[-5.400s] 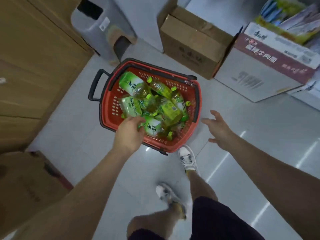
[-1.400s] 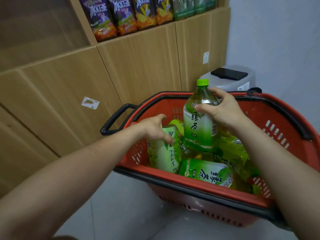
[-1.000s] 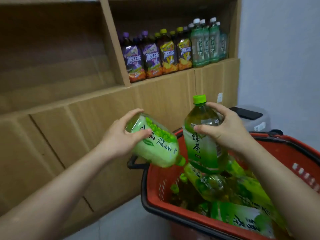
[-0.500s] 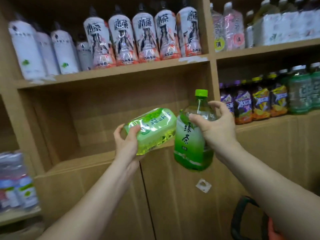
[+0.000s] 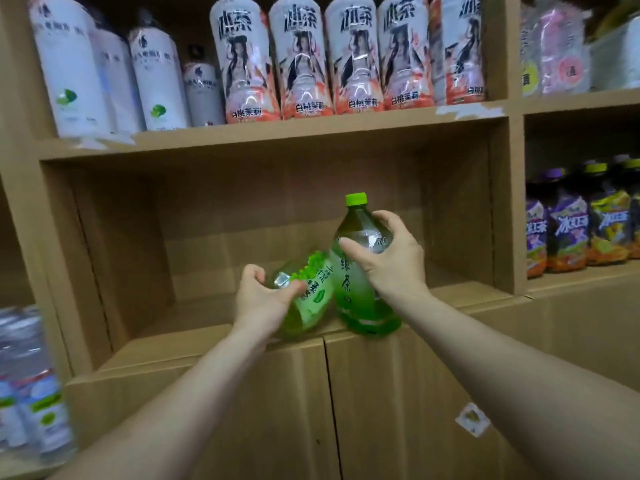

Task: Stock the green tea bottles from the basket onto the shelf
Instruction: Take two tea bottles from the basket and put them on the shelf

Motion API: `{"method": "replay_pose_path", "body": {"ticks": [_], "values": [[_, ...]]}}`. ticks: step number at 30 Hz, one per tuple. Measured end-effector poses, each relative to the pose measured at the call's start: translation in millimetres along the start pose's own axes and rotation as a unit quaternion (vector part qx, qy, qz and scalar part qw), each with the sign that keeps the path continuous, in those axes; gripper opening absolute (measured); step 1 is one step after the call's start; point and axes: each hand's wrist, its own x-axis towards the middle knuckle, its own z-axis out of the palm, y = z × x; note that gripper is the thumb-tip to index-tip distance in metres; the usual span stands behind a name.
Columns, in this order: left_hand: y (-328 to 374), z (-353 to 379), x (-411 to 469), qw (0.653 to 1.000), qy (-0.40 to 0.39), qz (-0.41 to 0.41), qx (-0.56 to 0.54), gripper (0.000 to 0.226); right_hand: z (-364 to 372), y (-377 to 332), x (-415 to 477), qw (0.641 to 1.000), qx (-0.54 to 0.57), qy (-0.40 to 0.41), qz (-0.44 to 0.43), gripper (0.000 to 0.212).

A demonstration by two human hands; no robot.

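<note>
One 绿茶 bottle (image 5: 349, 285), one tilted bottle (image 5: 313, 294) — gripped

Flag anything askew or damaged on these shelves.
The green tea bottle in the left grip is tilted, leaning toward the upright bottle at the shelf's front edge. The upper shelf edge has a chipped, whitish patch.

The green tea bottle (image 5: 349, 287) reads 绿茶, pink bottles (image 5: 304, 64) 白桃茉莉.

We list: pink-labelled tea bottles (image 5: 304, 60) in a row up top; white bottles (image 5: 69, 74) left of them; purple-labelled bottles (image 5: 568, 230) at right; blurred water bottles (image 5: 38, 410) lower left.
</note>
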Motion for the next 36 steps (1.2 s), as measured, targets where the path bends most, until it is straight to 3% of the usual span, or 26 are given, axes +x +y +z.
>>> {"method": "replay_pose_path", "body": {"ticks": [4,6,8,13,20,22,25,27,30,32,36], "values": [[3,-4,17,0.963,-0.04,0.082,0.254,0.064,-3,3,7,0.975,-0.171,-0.14,0.032,0.088],[3,-5,25,0.949,-0.09,0.091,0.287,0.068,-7,6,0,0.953,-0.247,-0.171,0.043,0.107],[0,-7,32,0.945,-0.115,0.101,0.29,0.068,-7,11,-11,0.954,-0.25,-0.16,0.031,0.114],[-17,5,45,0.936,-0.081,0.12,0.32,0.06,22,18,-21,0.977,-0.192,-0.096,0.005,0.1],[-41,13,64,0.944,-0.019,0.074,0.321,0.062,63,36,-18,0.948,-0.242,-0.2,0.051,0.106],[-44,11,69,0.942,-0.039,0.066,0.327,0.07,63,40,-23,0.937,-0.254,-0.232,0.054,0.097],[-40,9,59,0.939,-0.052,0.065,0.333,0.075,53,36,-27,0.946,-0.23,-0.226,0.043,0.067],[-33,9,42,0.945,-0.008,0.123,0.301,0.063,35,30,-34,0.953,-0.213,-0.215,0.03,0.059],[-18,21,4,0.952,0.009,0.271,0.139,0.036,-12,22,-49,0.958,-0.209,-0.195,0.008,0.056],[-6,37,-31,0.943,-0.055,0.326,0.034,0.021,-56,19,-65,0.961,-0.193,-0.199,0.015,0.044],[9,78,-113,0.926,-0.204,0.313,-0.063,0.022,-158,23,-104,0.945,-0.222,-0.23,0.069,0.021]]}}
